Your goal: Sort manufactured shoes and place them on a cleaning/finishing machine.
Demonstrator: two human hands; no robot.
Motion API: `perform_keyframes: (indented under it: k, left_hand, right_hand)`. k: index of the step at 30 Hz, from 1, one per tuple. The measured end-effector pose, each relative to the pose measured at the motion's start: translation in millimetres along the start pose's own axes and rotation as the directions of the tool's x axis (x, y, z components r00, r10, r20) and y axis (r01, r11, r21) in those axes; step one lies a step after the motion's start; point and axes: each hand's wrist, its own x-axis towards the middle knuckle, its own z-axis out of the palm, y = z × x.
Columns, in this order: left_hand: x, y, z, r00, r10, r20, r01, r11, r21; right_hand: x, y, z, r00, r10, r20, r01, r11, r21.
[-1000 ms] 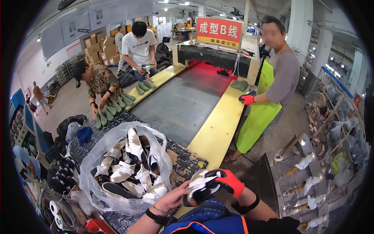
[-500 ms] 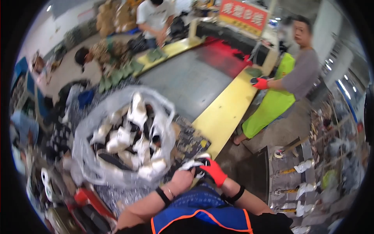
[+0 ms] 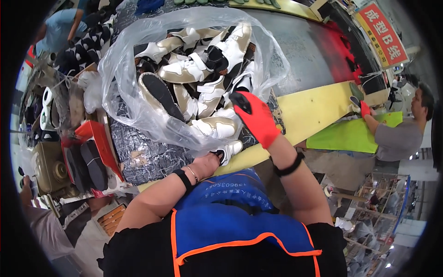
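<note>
A clear plastic bag [image 3: 121, 87] stands with its mouth spread, full of white and tan shoe uppers [image 3: 184, 69] with straps and black stitched undersides. My bare left hand [image 3: 206, 165] is closed on a white shoe upper [image 3: 230, 150] with a dark lining, just below the bag's near edge. My right hand [image 3: 258, 119], in a red glove with black palm coating, is over the bag's right side. Its fingers are bunched against the uppers there, beside a white one with a black opening [image 3: 243, 83]. What they grip, if anything, is hidden.
A yellow board [image 3: 295, 108] edges a grey conveyor belt [image 3: 295, 55] at upper right. Beyond it a co-worker in a lime apron [image 3: 346, 134] wears red gloves. At left are a red tray [image 3: 104, 143] with dark soles and a tan machine [image 3: 48, 166].
My view has swung down toward the bag. My right hand has left the piece both hands held and moved up to the bag's right side. The left hand keeps the upper.
</note>
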Motion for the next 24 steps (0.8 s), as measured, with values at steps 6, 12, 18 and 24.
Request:
perform_keyframes:
  k: [6,12,18,24]
  left_hand:
    - [5,-10,3,0.998,-0.040,-0.056,0.036,0.997,-0.066]
    - [8,-13,16,0.993,-0.027,-0.117,0.021,0.998,-0.054]
    - [8,-17,20,0.988,-0.039,-0.152,0.023,0.994,-0.109]
    - [13,-19,22,0.981,-0.044,-0.187,0.014,0.987,-0.160]
  right_hand:
    - [63,4,45,0.993,-0.086,0.082,0.107,0.950,-0.295]
    - [119,5,53,0.989,-0.038,0.146,0.041,0.999,-0.017]
    - [141,-16,73,0.988,0.020,0.152,0.067,0.836,-0.544]
    - [176,-28,56,0.989,-0.048,-0.143,-0.043,0.820,-0.570]
